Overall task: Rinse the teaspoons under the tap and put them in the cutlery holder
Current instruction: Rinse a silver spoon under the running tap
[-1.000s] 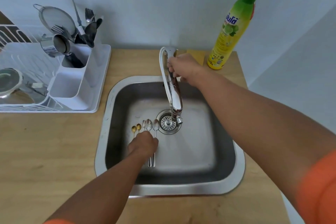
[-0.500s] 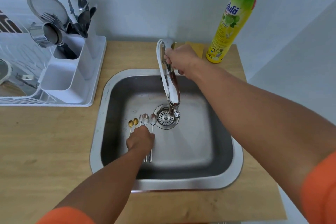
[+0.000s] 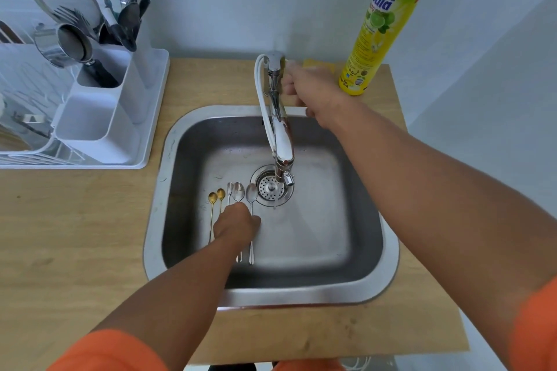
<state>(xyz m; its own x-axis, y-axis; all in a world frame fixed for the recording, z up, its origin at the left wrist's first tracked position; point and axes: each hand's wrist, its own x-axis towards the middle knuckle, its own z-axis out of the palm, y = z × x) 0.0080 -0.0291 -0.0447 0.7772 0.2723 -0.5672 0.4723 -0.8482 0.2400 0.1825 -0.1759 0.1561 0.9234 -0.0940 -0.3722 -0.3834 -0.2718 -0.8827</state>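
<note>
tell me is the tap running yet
Barely on: a thin stream falls from the tap spout beside the drain, while the right hand grips the tap's handle.

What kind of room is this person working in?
Most likely a small home kitchen: a steel sink with a tap set in a wooden counter, a dish rack holding cutlery, and a dish soap bottle.

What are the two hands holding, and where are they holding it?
The right hand is at the top of the tap, by its handle. The left hand is down on the teaspoons, over their handles; a real grip cannot be told.
</note>
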